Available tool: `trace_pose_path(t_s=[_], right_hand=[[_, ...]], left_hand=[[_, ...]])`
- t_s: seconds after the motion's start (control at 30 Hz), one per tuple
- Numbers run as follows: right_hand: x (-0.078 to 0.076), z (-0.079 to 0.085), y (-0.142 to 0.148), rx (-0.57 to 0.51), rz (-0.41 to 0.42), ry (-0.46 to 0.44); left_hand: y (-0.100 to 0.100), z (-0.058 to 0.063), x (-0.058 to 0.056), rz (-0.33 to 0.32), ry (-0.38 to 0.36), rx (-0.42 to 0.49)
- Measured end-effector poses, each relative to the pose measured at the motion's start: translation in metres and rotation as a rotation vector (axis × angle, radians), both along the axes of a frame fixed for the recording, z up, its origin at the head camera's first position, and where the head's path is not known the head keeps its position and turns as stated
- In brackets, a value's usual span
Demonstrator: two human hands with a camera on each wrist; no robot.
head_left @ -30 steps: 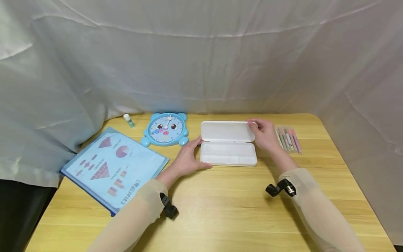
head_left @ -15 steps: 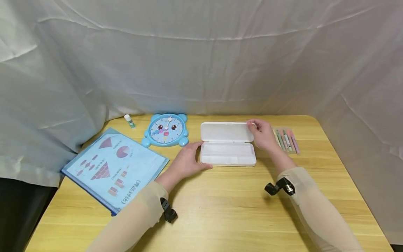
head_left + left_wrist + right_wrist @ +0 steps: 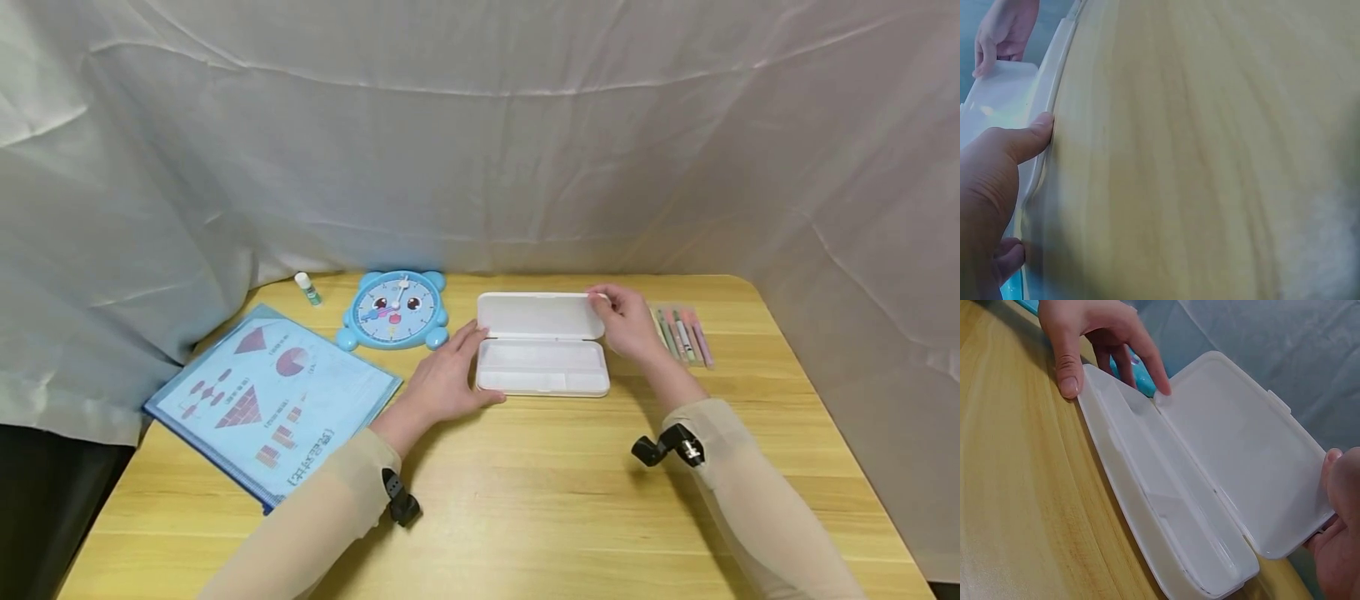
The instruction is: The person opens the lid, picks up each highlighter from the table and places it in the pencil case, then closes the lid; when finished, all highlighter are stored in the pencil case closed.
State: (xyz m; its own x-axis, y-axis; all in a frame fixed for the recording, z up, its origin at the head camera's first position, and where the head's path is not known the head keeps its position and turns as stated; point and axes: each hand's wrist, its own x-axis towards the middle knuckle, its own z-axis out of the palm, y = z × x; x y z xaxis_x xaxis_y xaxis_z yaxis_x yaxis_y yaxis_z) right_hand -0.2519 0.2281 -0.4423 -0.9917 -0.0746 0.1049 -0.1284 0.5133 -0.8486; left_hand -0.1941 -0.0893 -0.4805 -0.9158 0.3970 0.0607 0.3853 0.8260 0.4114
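A white pencil case [image 3: 543, 367] stands on the table with its lid [image 3: 536, 315] raised; the bare compartments inside show in the right wrist view. My left hand [image 3: 448, 379] grips the case's left end, thumb at the front edge and fingers toward the back. One of its fingertips touches the lid's corner near the hinge, as the right wrist view shows. At the lid's right end, my right hand [image 3: 628, 323] pinches the edge between thumb and fingers. Part of those fingers is hidden behind the lid.
A pack of pastel markers [image 3: 686, 335] lies right of the case. On the left are a blue toy clock [image 3: 396, 308], a glue stick [image 3: 307, 287] and a blue zip folder [image 3: 273, 400]. A grey curtain [image 3: 480, 167] hangs behind the table [image 3: 525, 517].
The left hand's fingers have shifted slightly at the case's end, with a fingertip now up at the lid's corner. The right hand keeps hold of the lid, and the case stays in place.
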Motion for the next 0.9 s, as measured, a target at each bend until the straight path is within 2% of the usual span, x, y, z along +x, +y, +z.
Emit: trace_pose_path(t_s=[0.43,0.7,0.9], right_hand=[[-0.0013,-0.0009,0.0024,-0.001,0.028,0.024],[-0.0021,0.0005,0.0027,-0.015,0.039,0.029],[-0.0015,0.0012,0.0027,-0.014,0.035,0.027]], left_hand=[[0.0004,0.0035,-0.0013,-0.011,-0.027,-0.077],[-0.0055,0.0076,0.0000,-0.062,-0.063,-0.052],[-0.0087,0.0091,-0.0001,-0.090,-0.065,-0.077]])
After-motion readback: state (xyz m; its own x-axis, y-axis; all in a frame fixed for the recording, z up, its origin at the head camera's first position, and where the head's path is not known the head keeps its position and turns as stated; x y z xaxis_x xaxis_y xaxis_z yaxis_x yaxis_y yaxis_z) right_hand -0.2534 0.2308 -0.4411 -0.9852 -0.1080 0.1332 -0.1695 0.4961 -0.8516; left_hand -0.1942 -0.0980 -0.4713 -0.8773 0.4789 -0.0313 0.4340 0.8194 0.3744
